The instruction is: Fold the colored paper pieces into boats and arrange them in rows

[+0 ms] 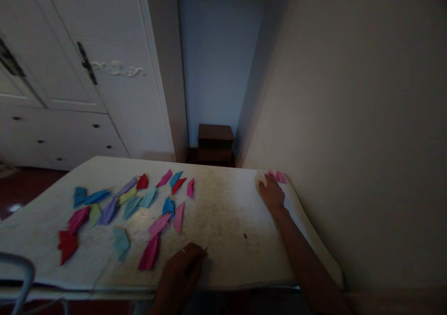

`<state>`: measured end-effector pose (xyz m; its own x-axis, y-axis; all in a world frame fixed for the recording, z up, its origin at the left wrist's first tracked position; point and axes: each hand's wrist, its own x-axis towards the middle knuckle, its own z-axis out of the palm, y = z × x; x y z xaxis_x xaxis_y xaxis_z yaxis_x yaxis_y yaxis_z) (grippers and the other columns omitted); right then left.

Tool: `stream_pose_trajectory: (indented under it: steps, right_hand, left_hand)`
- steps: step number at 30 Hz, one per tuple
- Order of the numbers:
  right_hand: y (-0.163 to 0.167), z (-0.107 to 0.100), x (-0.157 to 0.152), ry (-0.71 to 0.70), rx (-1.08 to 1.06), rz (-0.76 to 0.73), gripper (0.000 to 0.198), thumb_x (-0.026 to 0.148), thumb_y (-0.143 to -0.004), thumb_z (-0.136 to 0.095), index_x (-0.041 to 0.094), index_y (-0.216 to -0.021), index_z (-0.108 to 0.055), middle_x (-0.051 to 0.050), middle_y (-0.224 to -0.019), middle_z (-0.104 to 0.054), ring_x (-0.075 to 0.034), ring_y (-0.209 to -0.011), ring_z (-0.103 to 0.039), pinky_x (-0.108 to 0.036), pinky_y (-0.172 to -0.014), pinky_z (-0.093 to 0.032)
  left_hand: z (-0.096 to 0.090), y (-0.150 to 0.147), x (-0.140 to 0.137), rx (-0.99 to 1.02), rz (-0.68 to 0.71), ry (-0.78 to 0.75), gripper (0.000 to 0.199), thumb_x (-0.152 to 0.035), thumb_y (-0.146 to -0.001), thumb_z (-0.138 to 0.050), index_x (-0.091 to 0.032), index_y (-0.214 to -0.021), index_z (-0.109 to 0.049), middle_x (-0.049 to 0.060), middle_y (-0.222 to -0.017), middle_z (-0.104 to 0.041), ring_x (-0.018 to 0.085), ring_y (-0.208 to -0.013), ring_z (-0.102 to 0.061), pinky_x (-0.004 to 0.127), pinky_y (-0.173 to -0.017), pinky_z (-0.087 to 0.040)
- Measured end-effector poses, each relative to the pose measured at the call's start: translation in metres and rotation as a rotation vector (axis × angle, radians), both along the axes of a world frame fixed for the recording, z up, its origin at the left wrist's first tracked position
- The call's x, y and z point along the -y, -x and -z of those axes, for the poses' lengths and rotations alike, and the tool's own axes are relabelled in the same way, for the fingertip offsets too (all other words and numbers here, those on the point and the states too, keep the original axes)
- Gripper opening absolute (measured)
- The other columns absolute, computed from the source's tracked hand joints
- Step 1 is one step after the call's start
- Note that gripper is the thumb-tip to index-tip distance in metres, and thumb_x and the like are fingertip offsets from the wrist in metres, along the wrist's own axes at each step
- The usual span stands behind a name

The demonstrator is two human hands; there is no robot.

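"Paper, folded into coloured pieces (109, 211), covers the left half of the table (223, 273). Which piece is nearest a hand?"

"On that side, the dark pink piece (150, 253). It lies just left of the left hand (182, 264), apart from it, with its long axis running away from the person and leaning a little to the right."

"And what is that hand doing?"

"It is low at the near edge, fingers bent, thumb and forefinger close together. Something tiny and dark shows at the tips, but I can't tell whether it is pinched there."

"Next, going right?"

"A dark fleck (245, 236) on the bare stretch between the hands, then the right hand (272, 194), reaching out to the far right corner, palm down, fingers partly bent. It is too dim to tell whether they grip anything."

"What lies by it?"

"The bright pink pieces (281, 177), at that corner near the wall (331, 166). They sit just beyond the knuckles and to their right, one partly hidden by the fingers, so I can't be sure about contact. Their long axis is unclear from here."

"So which hand is nearer to those?"

"The right, plainly; the left is well apart, across the table."
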<state>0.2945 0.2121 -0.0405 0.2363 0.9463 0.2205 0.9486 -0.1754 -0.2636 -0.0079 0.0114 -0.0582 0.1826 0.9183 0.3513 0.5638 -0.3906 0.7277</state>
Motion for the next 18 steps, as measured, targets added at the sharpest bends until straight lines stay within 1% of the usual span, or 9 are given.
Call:
stream_pose_trajectory:
  steps: [2,4,6,8,11,13,15,16,18]
  right_hand:
    - [0.004,0.001,0.002,-0.07,-0.045,-0.082,0.044,0.034,-0.094,-0.037,0.018,-0.131,-0.054,-0.011,-0.141,-0.049,-0.025,-0.116,-0.055,-0.037,-0.096,-0.046]
    - [0.013,0.001,0.006,-0.15,-0.111,-0.195,0.041,0.033,-0.093,-0.038,0.018,-0.124,-0.059,-0.011,-0.13,-0.056,-0.024,-0.112,-0.057,-0.037,-0.096,-0.045]
    - [0.026,-0.001,0.011,-0.208,-0.2,-0.35,0.039,0.034,-0.092,-0.038,0.017,-0.116,-0.064,-0.011,-0.119,-0.062,-0.023,-0.101,-0.06,-0.037,-0.093,-0.046]
    - [0.044,-0.003,0.019,-0.22,-0.299,-0.524,0.037,0.036,-0.091,-0.039,0.017,-0.108,-0.067,-0.011,-0.11,-0.064,-0.022,-0.09,-0.061,-0.036,-0.087,-0.049]
    - [0.076,-0.009,0.035,-0.162,-0.426,-0.771,0.034,0.04,-0.092,-0.043,0.02,-0.101,-0.069,-0.009,-0.101,-0.065,-0.021,-0.085,-0.061,-0.034,-0.078,-0.05]
    - [0.098,-0.015,0.048,-0.117,-0.491,-0.909,0.032,0.04,-0.093,-0.045,0.022,-0.099,-0.07,-0.009,-0.098,-0.065,-0.02,-0.082,-0.06,-0.032,-0.072,-0.05]
    - [0.119,-0.023,0.062,-0.072,-0.546,-1.03,0.03,0.04,-0.093,-0.046,0.022,-0.098,-0.07,-0.009,-0.095,-0.065,-0.017,-0.073,-0.059,-0.028,-0.064,-0.048]
    - [0.129,-0.028,0.068,-0.045,-0.57,-1.098,0.03,0.04,-0.093,-0.047,0.022,-0.099,-0.07,-0.008,-0.093,-0.065,-0.016,-0.069,-0.057,-0.027,-0.062,-0.047]
    - [0.148,-0.037,0.081,0.075,-0.596,-1.281,0.029,0.039,-0.093,-0.05,0.02,-0.099,-0.071,-0.007,-0.087,-0.067,-0.014,-0.067,-0.057,-0.026,-0.063,-0.046]
  left_hand:
    - [-0.01,0.001,-0.001,0.03,0.067,0.079,0.021,-0.016,-0.082,-0.047,-0.019,-0.082,-0.067,0.004,-0.077,-0.069,0.015,-0.071,-0.066,0.023,-0.065,-0.05]
    - [-0.021,0.003,-0.002,0.045,0.19,0.149,0.023,-0.012,-0.076,-0.048,-0.019,-0.08,-0.07,0.004,-0.075,-0.07,0.015,-0.072,-0.066,0.023,-0.067,-0.049]
    - [-0.03,0.004,-0.004,0.016,0.337,0.225,0.028,-0.008,-0.07,-0.049,-0.02,-0.081,-0.073,0.003,-0.077,-0.072,0.015,-0.071,-0.066,0.022,-0.067,-0.049]
    - [-0.036,0.006,-0.007,-0.024,0.48,0.276,0.029,-0.007,-0.067,-0.052,-0.02,-0.081,-0.075,0.002,-0.078,-0.073,0.014,-0.069,-0.066,0.021,-0.067,-0.049]
    - [-0.039,0.007,-0.014,-0.043,0.647,0.379,0.025,-0.009,-0.067,-0.058,-0.021,-0.08,-0.076,-0.001,-0.073,-0.073,0.012,-0.061,-0.063,0.019,-0.059,-0.047]
    - [-0.038,0.007,-0.02,-0.024,0.727,0.473,0.021,-0.011,-0.069,-0.06,-0.02,-0.08,-0.076,-0.003,-0.067,-0.071,0.012,-0.058,-0.062,0.017,-0.054,-0.046]
    - [-0.036,0.006,-0.027,-0.006,0.799,0.57,0.02,-0.012,-0.071,-0.061,-0.018,-0.082,-0.076,-0.004,-0.065,-0.07,0.011,-0.057,-0.062,0.016,-0.052,-0.046]
    - [-0.035,0.005,-0.029,-0.001,0.831,0.619,0.019,-0.012,-0.072,-0.061,-0.017,-0.084,-0.076,-0.004,-0.065,-0.069,0.012,-0.057,-0.062,0.017,-0.051,-0.046]
    - [-0.034,0.001,-0.033,-0.01,0.9,0.722,0.016,-0.016,-0.076,-0.064,-0.018,-0.086,-0.076,-0.004,-0.066,-0.069,0.013,-0.056,-0.063,0.018,-0.049,-0.048]
